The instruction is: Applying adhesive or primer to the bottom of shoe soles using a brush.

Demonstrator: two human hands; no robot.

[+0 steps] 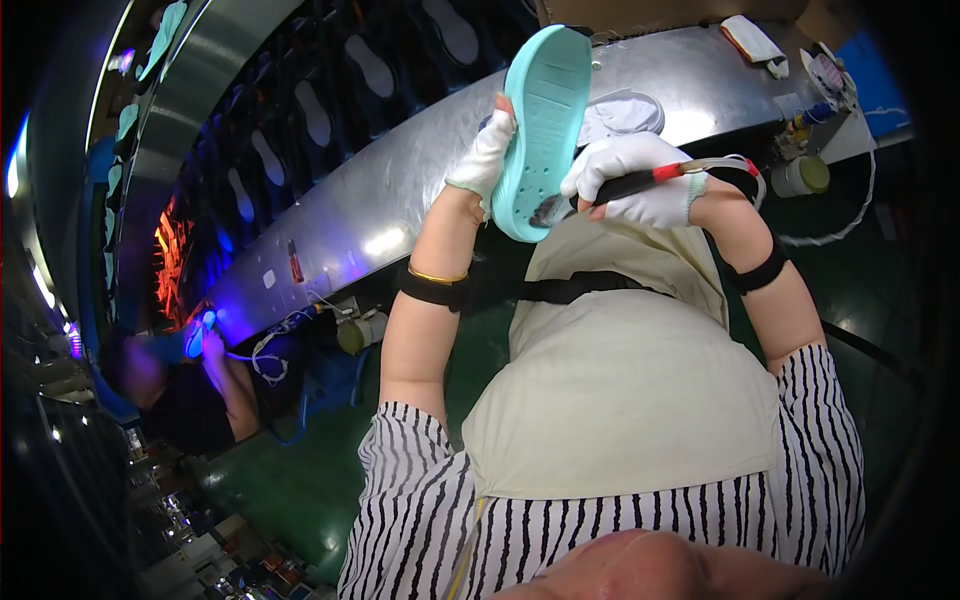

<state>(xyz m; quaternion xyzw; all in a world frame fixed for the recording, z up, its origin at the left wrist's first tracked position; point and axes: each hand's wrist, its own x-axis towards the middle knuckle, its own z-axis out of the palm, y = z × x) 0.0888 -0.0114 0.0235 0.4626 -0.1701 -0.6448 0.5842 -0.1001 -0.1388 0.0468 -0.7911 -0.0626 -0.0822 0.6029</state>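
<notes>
Sole [548, 100]: mint green. Left hand [487, 152], right hand [635, 178]: gloved white. Tool handle [628, 186]: black, red patches. Apron [620, 400]: cream. Shirt [822, 440]: white, wavy black stripes. Bench [350, 205]: silver-grey; far edge, toward right end, cloth [757, 47]: white, orange-red trim. Floor [310, 500]: dark green.

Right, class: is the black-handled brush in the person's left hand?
No: the gloved right hand grips the black-handled brush, while the gloved left hand holds the turquoise shoe sole by its edge.
</notes>
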